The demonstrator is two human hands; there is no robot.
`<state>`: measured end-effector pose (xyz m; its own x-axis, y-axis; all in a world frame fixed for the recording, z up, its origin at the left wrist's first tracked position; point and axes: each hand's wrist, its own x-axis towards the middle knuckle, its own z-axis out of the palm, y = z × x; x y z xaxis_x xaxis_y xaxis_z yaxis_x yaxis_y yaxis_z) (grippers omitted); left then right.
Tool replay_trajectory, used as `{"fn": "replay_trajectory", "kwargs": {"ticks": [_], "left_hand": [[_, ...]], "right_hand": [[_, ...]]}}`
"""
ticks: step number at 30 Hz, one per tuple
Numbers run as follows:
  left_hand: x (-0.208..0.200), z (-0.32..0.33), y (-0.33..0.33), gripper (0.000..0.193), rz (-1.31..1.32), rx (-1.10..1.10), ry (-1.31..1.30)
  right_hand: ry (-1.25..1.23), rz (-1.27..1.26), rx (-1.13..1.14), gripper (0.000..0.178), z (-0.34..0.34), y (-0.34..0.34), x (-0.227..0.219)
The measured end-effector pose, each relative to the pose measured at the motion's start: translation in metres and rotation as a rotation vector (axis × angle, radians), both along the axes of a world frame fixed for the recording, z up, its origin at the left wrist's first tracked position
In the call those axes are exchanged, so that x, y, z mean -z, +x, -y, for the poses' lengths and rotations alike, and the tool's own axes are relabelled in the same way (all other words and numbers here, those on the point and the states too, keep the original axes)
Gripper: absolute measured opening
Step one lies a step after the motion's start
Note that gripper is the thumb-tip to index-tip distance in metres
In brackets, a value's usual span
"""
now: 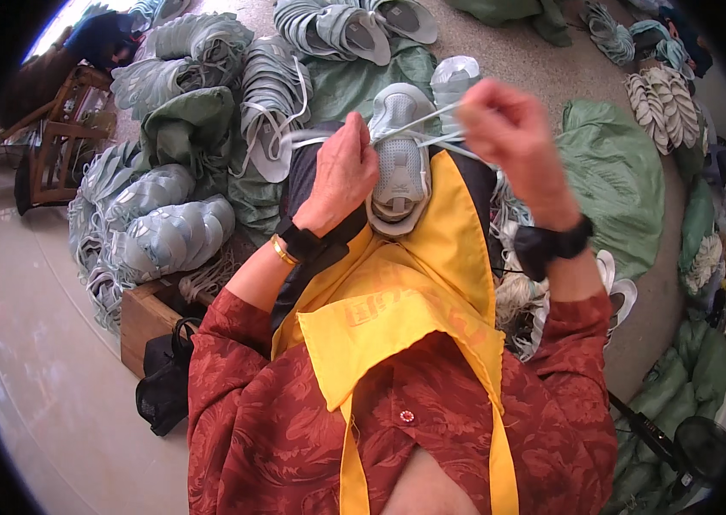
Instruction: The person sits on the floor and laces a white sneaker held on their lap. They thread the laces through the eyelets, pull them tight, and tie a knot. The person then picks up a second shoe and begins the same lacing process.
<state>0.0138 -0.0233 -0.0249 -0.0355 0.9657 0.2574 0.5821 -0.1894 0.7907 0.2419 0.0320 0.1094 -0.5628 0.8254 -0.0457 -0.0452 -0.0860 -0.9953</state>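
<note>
A pale grey-green shoe upper (pixel 399 172) rests between my thighs, its heel opening toward me. My left hand (pixel 341 176) is closed beside its left edge, with pinched fingers on a light mint shoelace (pixel 421 121). To the right and a little above the shoe, my right hand (pixel 509 129) is also closed on the lace, somewhat smeared by motion. Between the two hands the lace runs taut across the shoe's upper part. Further lace ends stick out to both sides. A yellow apron (pixel 406 309) covers my lap below the shoe.
Nested stacks of similar shoe uppers (pixel 178 236) lie at my left, with another stack (pixel 328 30) ahead. Green sacks (pixel 612 189) spread to the right. At lower left stand a wooden box (pixel 144 330) and a black bag (pixel 165 382). A wooden chair (pixel 58 163) is farther left.
</note>
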Motion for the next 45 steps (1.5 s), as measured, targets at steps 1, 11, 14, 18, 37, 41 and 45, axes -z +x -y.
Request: {"fn": "replay_trajectory", "kwargs": {"ticks": [1, 11, 14, 18, 37, 41, 45], "left_hand": [[0.0, 0.001, 0.0, 0.016, 0.005, 0.001, -0.01], [-0.03, -0.001, 0.003, 0.013, 0.083, 0.085, -0.079], [-0.044, -0.001, 0.003, 0.011, 0.112, 0.109, -0.09], [-0.053, -0.003, 0.008, 0.009, 0.181, 0.111, -0.077], [-0.04, 0.003, -0.008, 0.006, 0.532, 0.333, -0.262], [-0.047, 0.008, 0.007, 0.02, 0.011, 0.432, -0.122], [-0.045, 0.007, 0.031, 0.036, -0.237, 0.516, 0.133]], "right_hand": [[-0.02, -0.215, -0.078, 0.015, -0.002, 0.01, -0.021], [-0.078, -0.562, -0.026, 0.011, 0.015, -0.002, -0.036], [-0.038, -0.585, -0.077, 0.011, 0.016, -0.006, -0.039], [0.02, -0.569, -0.115, 0.014, 0.016, -0.008, -0.039], [0.034, -0.42, 0.243, 0.019, 0.021, 0.071, -0.002], [0.001, -0.436, 0.23, 0.019, 0.024, 0.074, 0.011], [-0.067, -0.537, 0.162, 0.018, 0.022, 0.067, 0.012]]}}
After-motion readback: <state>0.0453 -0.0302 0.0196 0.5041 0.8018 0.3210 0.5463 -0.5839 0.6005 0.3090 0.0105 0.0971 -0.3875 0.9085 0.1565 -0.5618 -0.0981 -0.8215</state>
